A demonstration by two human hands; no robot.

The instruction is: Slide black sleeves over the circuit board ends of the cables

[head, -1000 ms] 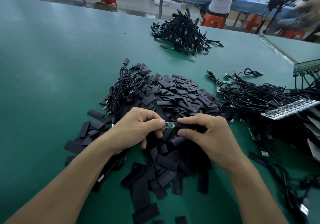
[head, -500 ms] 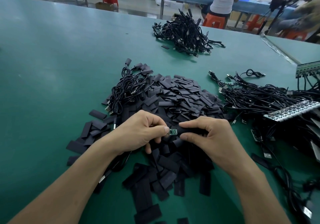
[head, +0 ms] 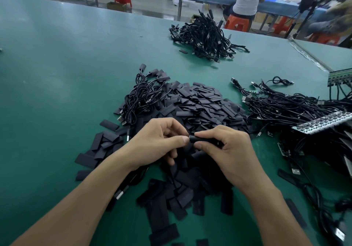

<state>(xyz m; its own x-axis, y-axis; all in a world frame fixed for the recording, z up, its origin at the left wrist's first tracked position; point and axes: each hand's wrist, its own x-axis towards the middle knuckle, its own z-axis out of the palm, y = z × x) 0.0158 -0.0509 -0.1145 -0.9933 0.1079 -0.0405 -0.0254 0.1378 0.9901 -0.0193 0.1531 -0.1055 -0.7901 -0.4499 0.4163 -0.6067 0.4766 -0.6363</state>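
One second ago I could see the small green circuit board exposed between the two thumbs. Half a second ago only a sliver of it showed. Now none of it shows: the black sleeve point(head: 202, 139) reaches right up to the left thumb tip. I judge the sleeve to be seated, or nearly so, over the board end of this cable. The fingers hide the joint, so full coverage cannot be confirmed.

Left hand point(head: 156, 143): grip clamped. Thumb and forefinger pinch at the sleeve's left mouth, probably on the cable or the board end itself. The other fingers are curled underneath.

Right hand point(head: 228, 150): grip clamped on the black sleeve. Forefinger lies along the top, thumb below, and the wrist is angled inward.

Both hands hold the work above the near part of the pile of loose sleeves point(head: 202, 105) on the green tabletop point(head: 57, 74).

A bundle of sleeved cables point(head: 141, 95) lies at the pile's far-left edge. A tangle of unsleeved cables point(head: 285, 108) lies to the right.
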